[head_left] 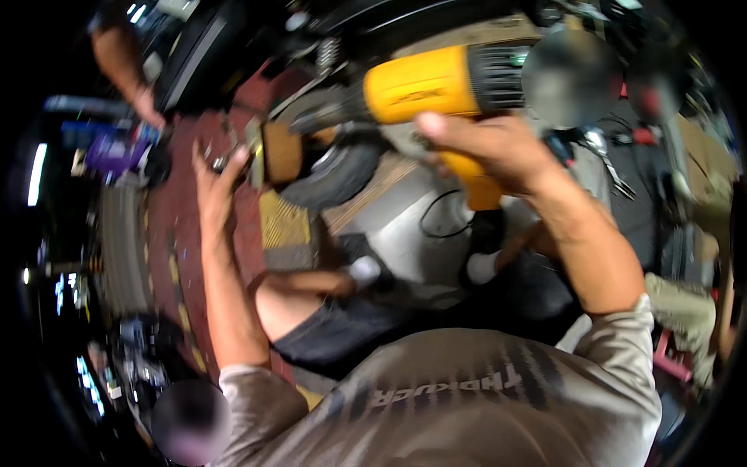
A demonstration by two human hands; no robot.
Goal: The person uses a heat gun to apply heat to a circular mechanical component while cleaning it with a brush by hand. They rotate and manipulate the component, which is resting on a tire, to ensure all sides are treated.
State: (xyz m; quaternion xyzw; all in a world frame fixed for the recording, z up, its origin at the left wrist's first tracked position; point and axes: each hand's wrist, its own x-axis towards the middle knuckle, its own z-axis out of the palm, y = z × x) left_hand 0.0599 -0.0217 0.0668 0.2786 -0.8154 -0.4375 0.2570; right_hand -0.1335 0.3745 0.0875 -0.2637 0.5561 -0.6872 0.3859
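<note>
A yellow heat gun with a black rear housing and dark nozzle lies across the upper middle. My right hand is wrapped round its handle, and its nozzle points left. Just beyond the nozzle tip is a brown block with a pale edge, above a small black tyre. My left hand is beside the pale edge, with finger and thumb apart. A small shiny metal bit shows between them; motion blur hides whether the hand touches it or the block.
A co-worker's hand reaches in at upper left, near a purple package. A shiny metal tool lies on a dark surface at right. Beneath the tyre is a yellow patch on the red floor. A person in light trousers is at far right.
</note>
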